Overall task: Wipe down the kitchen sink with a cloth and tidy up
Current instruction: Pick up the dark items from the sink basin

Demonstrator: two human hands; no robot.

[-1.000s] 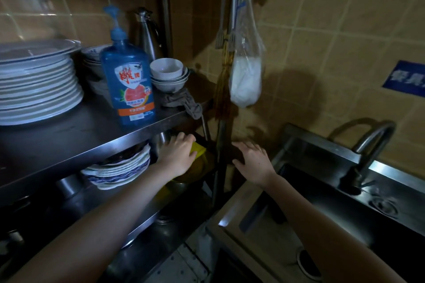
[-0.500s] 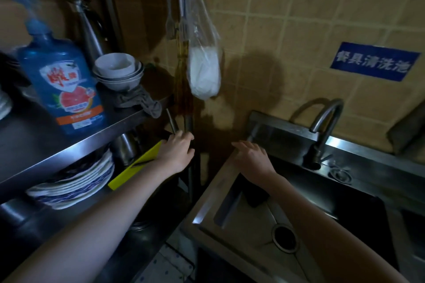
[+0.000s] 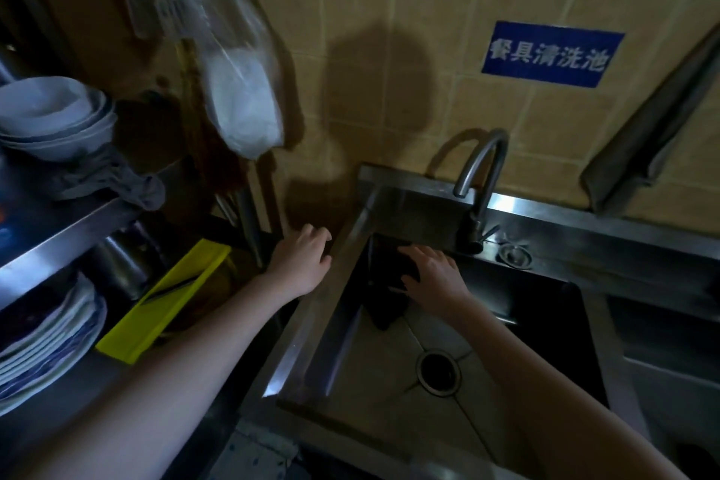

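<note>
1. Along the rack's left edge, stacked bowls (image 3: 54,113) are sitting on the upper shelf, a grey rag (image 3: 113,183) is drooping over its lip, and a yellow tray (image 3: 163,296) is lying on the lower shelf.
2. Just beside the left rim of the sink (image 3: 335,347), the left hand (image 3: 302,263) is hovering with fingers loosely curled, holding nothing; whether it is touching the rim I cannot tell.
3. Inside the basin, at its back-left corner, the dark cloth (image 3: 383,296) is lying against the wall, its long axis running from the back wall toward the person.
4. Directly right of the cloth and partly over it, the right hand (image 3: 432,277) is pressing it with fingers spread and nearly straight, gripping nothing. This hand is the nearer one, so the coming wipe is likely heading rightward along the back wall or down toward the drain (image 3: 438,370).
5. Behind the basin's back rim, the faucet (image 3: 481,183) is arching over the far side.
</note>
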